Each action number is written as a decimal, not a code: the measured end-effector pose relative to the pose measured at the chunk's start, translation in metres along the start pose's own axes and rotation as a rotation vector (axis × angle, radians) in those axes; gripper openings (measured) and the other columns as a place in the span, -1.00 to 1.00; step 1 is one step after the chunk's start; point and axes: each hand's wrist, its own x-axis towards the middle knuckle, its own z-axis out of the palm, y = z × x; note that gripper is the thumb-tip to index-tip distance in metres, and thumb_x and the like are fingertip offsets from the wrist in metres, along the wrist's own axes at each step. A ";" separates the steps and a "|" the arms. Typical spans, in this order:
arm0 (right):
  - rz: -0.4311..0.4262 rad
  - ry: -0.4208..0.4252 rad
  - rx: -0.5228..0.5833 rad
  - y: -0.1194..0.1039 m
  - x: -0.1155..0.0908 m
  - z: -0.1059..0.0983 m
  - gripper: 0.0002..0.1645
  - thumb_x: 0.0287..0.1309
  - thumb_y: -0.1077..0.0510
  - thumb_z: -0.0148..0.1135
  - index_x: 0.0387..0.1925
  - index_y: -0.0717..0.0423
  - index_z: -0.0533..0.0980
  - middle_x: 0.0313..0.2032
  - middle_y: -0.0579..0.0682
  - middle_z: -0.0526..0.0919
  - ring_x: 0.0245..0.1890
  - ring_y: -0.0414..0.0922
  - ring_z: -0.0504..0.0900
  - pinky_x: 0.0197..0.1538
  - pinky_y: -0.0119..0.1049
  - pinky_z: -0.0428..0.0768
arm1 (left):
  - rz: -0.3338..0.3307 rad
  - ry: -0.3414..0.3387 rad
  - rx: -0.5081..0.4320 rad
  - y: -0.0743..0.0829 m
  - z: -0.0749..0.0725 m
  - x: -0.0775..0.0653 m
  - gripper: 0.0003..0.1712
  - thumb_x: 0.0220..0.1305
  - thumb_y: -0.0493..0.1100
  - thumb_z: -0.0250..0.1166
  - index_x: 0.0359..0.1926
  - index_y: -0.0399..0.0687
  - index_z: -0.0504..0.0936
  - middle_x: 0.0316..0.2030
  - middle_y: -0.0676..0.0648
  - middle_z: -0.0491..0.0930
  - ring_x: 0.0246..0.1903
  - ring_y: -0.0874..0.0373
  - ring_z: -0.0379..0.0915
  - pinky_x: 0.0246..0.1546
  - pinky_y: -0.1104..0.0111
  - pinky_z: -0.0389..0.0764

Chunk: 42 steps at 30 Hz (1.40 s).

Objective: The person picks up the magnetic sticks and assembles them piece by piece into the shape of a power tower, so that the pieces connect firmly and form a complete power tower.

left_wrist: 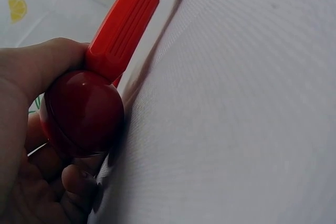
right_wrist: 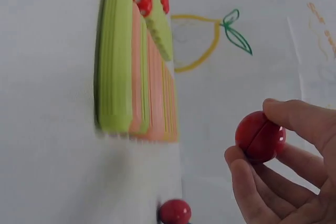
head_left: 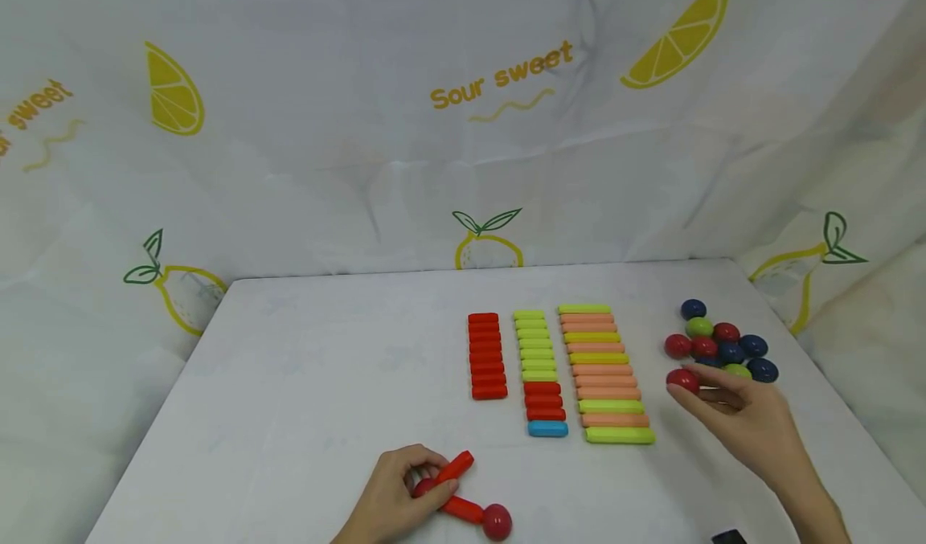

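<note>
Near the table's front edge, my left hand grips a joined piece made of red rods and red balls. One red rod points up and away; another red rod runs to a red ball at its far end. In the left wrist view, the thumb and fingers curl round the near red ball, where the rod joins. At the right, my right hand pinches a single red ball between thumb and fingertips, beside the group of loose balls.
Loose blue, green and red balls cluster at the right. Three columns of rods lie mid-table: short red rods, green and red rods with a blue one, and longer rods. A black object shows at the front edge.
</note>
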 end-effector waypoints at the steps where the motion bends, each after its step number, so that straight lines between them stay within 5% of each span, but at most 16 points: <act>1: -0.022 -0.027 0.023 -0.007 0.000 0.006 -0.44 0.14 0.09 0.51 0.09 0.36 0.63 -0.13 0.35 0.77 -0.46 -0.59 0.59 -0.39 -0.62 0.60 | -0.001 0.000 -0.001 0.000 0.000 0.000 -0.84 0.19 0.00 0.50 -0.24 0.12 0.76 -0.44 0.17 0.61 -0.48 0.45 0.36 -0.53 0.55 0.40; 9: -0.101 -0.355 0.272 -0.058 -0.008 0.050 -0.41 0.17 0.11 0.47 0.18 0.31 0.59 -0.03 0.16 0.79 -0.21 -0.27 0.77 -0.12 -0.45 0.73 | -0.012 -0.006 -0.002 -0.001 -0.001 0.001 -0.82 0.19 0.01 0.50 -0.22 0.11 0.76 -0.43 0.17 0.62 -0.47 0.45 0.36 -0.52 0.55 0.41; 17: -0.193 -0.631 0.420 -0.094 -0.016 0.094 -0.41 0.19 0.04 0.46 0.19 0.25 0.60 -0.02 0.11 0.78 -0.20 -0.29 0.73 -0.08 -0.39 0.74 | -0.032 -0.009 0.002 -0.001 0.000 0.001 -0.81 0.19 0.01 0.50 -0.21 0.10 0.76 -0.44 0.18 0.62 -0.48 0.44 0.36 -0.53 0.55 0.40; 27: -0.273 -0.749 0.447 -0.113 -0.020 0.128 -0.46 0.20 0.09 0.45 0.16 0.24 0.62 -0.02 0.08 0.78 -0.15 -0.27 0.77 -0.05 -0.37 0.75 | -0.006 0.002 0.001 -0.001 0.001 0.001 -0.80 0.19 0.01 0.50 -0.22 0.09 0.76 -0.44 0.18 0.61 -0.50 0.45 0.33 -0.55 0.56 0.37; 35: -0.253 -0.816 0.479 -0.115 -0.018 0.137 -0.49 0.23 0.19 0.41 0.20 0.26 0.59 0.05 0.15 0.76 -0.09 -0.11 0.79 -0.04 -0.31 0.75 | -0.020 -0.010 -0.001 0.000 0.001 0.002 -0.80 0.19 0.01 0.50 -0.21 0.08 0.76 -0.45 0.19 0.62 -0.49 0.45 0.34 -0.55 0.56 0.37; 42: -0.264 -0.824 0.468 -0.115 -0.017 0.143 -0.48 0.26 0.18 0.39 0.22 0.27 0.58 0.07 0.16 0.75 -0.08 -0.18 0.78 -0.02 -0.35 0.74 | 0.003 0.002 -0.005 0.000 0.002 0.001 -0.81 0.20 -0.02 0.50 -0.20 0.06 0.76 -0.47 0.17 0.61 -0.50 0.46 0.35 -0.56 0.56 0.39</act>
